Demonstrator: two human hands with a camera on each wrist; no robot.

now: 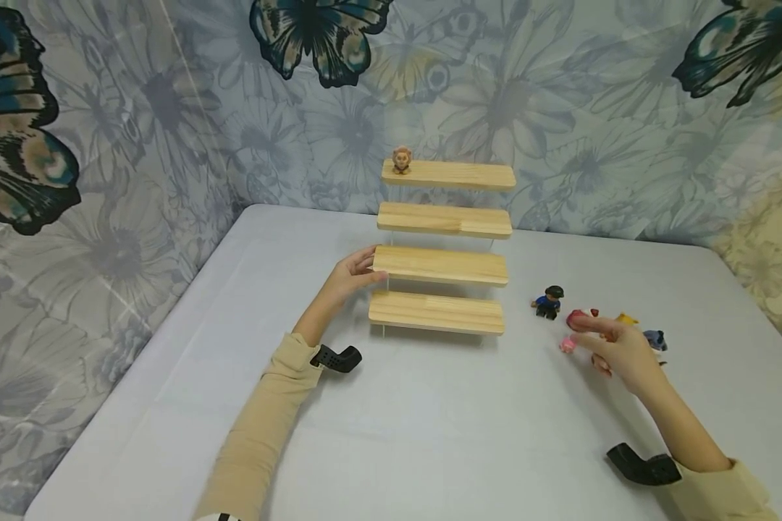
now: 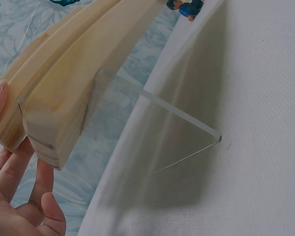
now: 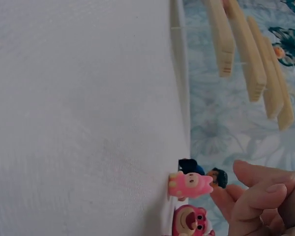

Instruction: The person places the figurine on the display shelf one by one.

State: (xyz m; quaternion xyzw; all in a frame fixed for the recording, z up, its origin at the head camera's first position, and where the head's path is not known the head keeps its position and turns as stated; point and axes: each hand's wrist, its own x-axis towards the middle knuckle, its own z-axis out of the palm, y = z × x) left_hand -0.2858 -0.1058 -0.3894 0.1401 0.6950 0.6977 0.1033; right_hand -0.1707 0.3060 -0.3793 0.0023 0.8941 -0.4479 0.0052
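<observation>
A four-tier wooden display stand (image 1: 439,265) with clear supports stands towards the back of the table. My left hand (image 1: 350,277) grips the left end of its second tier from the bottom; the left wrist view has the thumb on one side of the wood (image 2: 64,93) and fingers on the other. Over a group of small figurines on the right, my right hand (image 1: 625,354) hovers, fingers loosely bent and nothing visibly held. Nearest to it are a pink figurine (image 3: 192,184) and a dark-pink bear figurine (image 3: 187,221). The hand partly hides the group.
A brown lion-like figurine (image 1: 401,161) sits at the left of the top tier. A figurine in blue with a black cap (image 1: 548,302) stands right of the stand. Yellow (image 1: 626,318) and grey-blue (image 1: 655,339) figurines lie beyond my right hand. Butterfly-patterned fabric (image 1: 495,94) hangs behind the white table (image 1: 430,420).
</observation>
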